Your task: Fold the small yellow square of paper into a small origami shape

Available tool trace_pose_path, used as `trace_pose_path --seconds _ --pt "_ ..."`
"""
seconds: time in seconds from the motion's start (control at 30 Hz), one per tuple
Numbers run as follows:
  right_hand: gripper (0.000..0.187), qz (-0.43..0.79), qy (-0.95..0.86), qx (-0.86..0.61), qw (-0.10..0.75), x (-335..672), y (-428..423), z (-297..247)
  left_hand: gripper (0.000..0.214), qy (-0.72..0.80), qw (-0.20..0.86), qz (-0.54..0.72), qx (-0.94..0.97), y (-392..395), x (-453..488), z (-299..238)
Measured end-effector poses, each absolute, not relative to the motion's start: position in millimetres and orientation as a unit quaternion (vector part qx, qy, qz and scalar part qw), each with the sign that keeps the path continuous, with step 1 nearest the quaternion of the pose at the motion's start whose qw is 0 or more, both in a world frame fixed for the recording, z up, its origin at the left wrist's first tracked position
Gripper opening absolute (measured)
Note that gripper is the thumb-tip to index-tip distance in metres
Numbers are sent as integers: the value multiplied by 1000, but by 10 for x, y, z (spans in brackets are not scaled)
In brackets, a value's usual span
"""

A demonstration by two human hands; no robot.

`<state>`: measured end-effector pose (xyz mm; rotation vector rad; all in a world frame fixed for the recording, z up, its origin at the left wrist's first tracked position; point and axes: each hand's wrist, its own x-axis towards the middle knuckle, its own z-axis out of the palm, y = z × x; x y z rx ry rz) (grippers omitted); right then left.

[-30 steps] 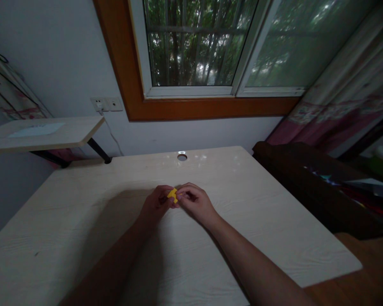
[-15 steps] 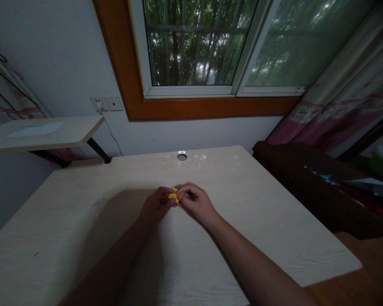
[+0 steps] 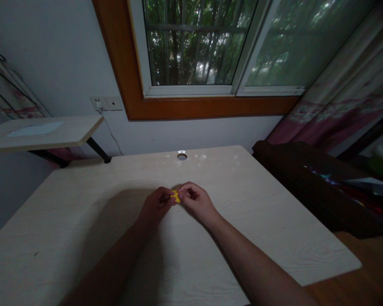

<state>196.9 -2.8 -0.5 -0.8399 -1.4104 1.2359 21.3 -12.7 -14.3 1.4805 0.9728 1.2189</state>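
A small yellow piece (image 3: 175, 196), perhaps folded paper, is pinched between both my hands over the middle of a pale wooden table (image 3: 274, 225). My left hand (image 3: 155, 205) grips its left side with closed fingers. My right hand (image 3: 196, 201) grips its right side, thumb and fingertips pressed together. Most of the yellow piece is hidden by my fingers. Both forearms reach in from the bottom of the view.
A round cable hole (image 3: 181, 156) lies near the table's far edge. A smaller side table (image 3: 44, 132) stands at the left by the wall. A window (image 3: 204, 46) is above. Dark furniture (image 3: 306, 178) and a curtain (image 3: 344, 106) stand at the right.
My fingers have shifted slightly on the yellow piece, which now shows less between them. Both hands stay in the same place.
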Motion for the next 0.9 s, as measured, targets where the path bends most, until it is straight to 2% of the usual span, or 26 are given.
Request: trace_pose_path --seconds 0.43,0.9 --pt "27 528 -572 -357 517 1949 18 -97 26 405 498 523 561 -83 208 -163" --pt "24 535 -557 -356 527 1940 43 -123 35 398 508 516 563 -52 230 -257"
